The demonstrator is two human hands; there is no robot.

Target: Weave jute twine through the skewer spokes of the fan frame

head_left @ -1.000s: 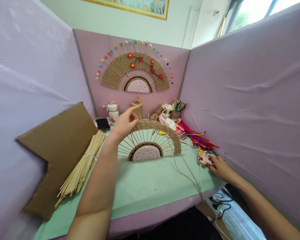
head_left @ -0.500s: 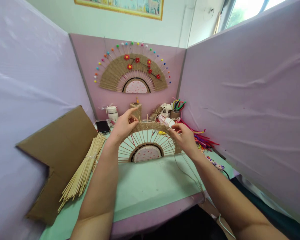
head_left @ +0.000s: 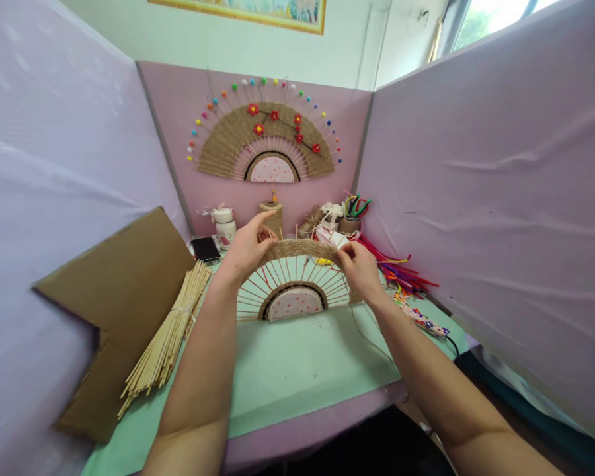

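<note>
A half-made stick fan point(head_left: 292, 281) stands upright on the green table point(head_left: 297, 370). It has a pink half-round base, radiating wooden sticks and a band of woven jute twine along its top. My left hand point(head_left: 248, 248) pinches the fan's upper left edge, fingers closed on the woven band. My right hand point(head_left: 359, 268) grips the upper right side of the fan, fingers closed on the twine band. A loose strand of jute twine point(head_left: 369, 330) trails from the fan across the table towards the front edge.
A bundle of wooden sticks point(head_left: 168, 330) lies on a cardboard sheet point(head_left: 114, 291) at the left. A finished fan point(head_left: 268, 142) hangs on the pink back wall. Jars, a phone point(head_left: 205, 248), a twine spool point(head_left: 272, 215) and coloured pipe cleaners point(head_left: 401, 274) crowd the back.
My right hand left a small colourful item at the table's right edge, came up to the fan and now grips its upper right side. My left hand stayed on the upper left.
</note>
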